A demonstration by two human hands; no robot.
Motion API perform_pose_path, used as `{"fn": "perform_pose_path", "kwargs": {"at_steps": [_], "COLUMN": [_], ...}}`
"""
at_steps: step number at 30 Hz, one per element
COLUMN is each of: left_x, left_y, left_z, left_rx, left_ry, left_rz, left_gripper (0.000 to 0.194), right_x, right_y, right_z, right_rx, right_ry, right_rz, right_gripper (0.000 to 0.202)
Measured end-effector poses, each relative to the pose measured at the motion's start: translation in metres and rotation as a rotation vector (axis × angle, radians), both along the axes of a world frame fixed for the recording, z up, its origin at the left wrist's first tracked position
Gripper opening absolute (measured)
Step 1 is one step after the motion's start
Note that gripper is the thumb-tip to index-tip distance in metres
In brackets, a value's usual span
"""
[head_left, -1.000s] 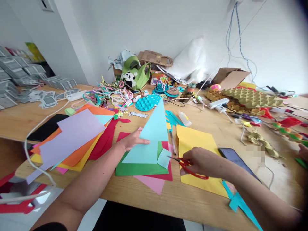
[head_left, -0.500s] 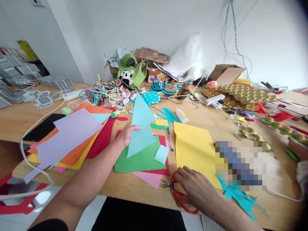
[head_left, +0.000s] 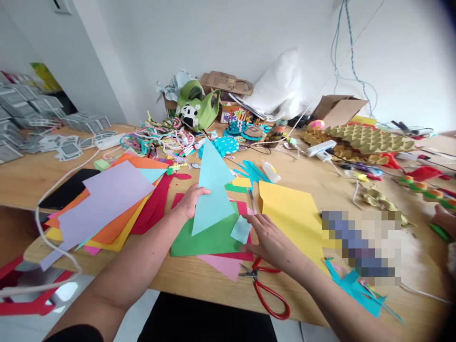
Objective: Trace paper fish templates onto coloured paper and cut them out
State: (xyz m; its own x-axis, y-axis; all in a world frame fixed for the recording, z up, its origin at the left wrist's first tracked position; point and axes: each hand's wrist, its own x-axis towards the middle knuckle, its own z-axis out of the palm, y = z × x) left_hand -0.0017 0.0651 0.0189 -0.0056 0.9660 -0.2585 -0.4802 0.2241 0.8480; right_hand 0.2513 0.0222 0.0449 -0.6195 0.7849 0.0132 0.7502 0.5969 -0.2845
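Observation:
My left hand pinches the left edge of a light blue paper cut-out, tree-like with a pointed top and a notch on its right side. It is held up over a green sheet, which lies on red and pink paper. My right hand is open, fingers spread, beside a small light blue paper piece on the green sheet. Below that hand, red-handled scissors lie on the table near its front edge, blades apart. A pen lies just beyond the fingertips.
Coloured sheets are piled at left. A yellow sheet and blue scraps lie right. Behind are a glue bottle, pipe cleaners, a green panda bag and egg trays. Another person's hand shows far right.
My right hand has left the scissors and moved forward and left to the small light blue piece. The scissors now lie on the table. My left hand still holds the cut-out.

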Motion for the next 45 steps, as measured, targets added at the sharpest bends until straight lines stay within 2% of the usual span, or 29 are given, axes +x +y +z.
{"fn": "perform_pose_path", "kwargs": {"at_steps": [3, 5, 11, 16, 21, 25, 30, 33, 35, 37, 40, 43, 45], "left_x": [0.000, 0.000, 0.000, 0.001, -0.001, -0.001, 0.003, 0.010, 0.017, 0.026, 0.043, 0.055, 0.057], "left_y": [0.000, 0.001, 0.002, 0.001, 0.000, 0.003, 0.000, -0.018, -0.040, -0.064, -0.098, -0.118, -0.125], "left_z": [-0.001, -0.003, -0.004, -0.002, 0.001, 0.010, 0.032, 0.041, 0.040, 0.035, 0.025, 0.019, 0.017], "left_rx": [-0.008, -0.014, -0.029, -0.020, -0.007, -0.007, -0.026, -0.033, -0.062, -0.111, -0.124, -0.126, -0.110], "left_ry": [-0.012, -0.022, -0.027, -0.032, -0.023, -0.008, 0.024, 0.027, -0.031, -0.111, -0.245, -0.315, -0.357], "left_rz": [-0.007, -0.012, -0.005, -0.014, 0.030, 0.094, 0.164, 0.217, 0.301, 0.322, 0.342, 0.368, 0.299], "left_gripper": [0.035, 0.036, 0.031, 0.035, 0.034, 0.034, 0.029, 0.030, 0.032, 0.029, 0.035, 0.036, 0.033], "right_x": [-0.004, -0.003, -0.001, -0.001, -0.001, -0.004, -0.008, -0.007, -0.006, -0.004, -0.003, -0.003, -0.004], "right_y": [0.004, 0.004, 0.003, 0.003, 0.004, 0.004, 0.002, 0.002, 0.003, 0.005, 0.006, 0.007, 0.006], "right_z": [-0.013, -0.019, -0.024, -0.027, -0.025, -0.018, -0.015, -0.018, -0.020, -0.022, -0.023, -0.024, -0.024], "right_rx": [0.051, 0.073, 0.120, 0.162, 0.203, 0.182, 0.196, 0.218, 0.229, 0.232, 0.230, 0.247, 0.258], "right_ry": [-0.028, -0.040, -0.026, -0.038, -0.076, -0.120, -0.156, -0.144, -0.128, -0.120, -0.130, -0.144, -0.140], "right_rz": [-0.020, -0.016, -0.017, -0.001, 0.023, 0.030, 0.026, 0.027, 0.027, 0.026, 0.027, 0.037, 0.050], "right_gripper": [0.086, 0.091, 0.088, 0.086, 0.080, 0.073, 0.067, 0.065, 0.065, 0.064, 0.062, 0.060, 0.058]}}
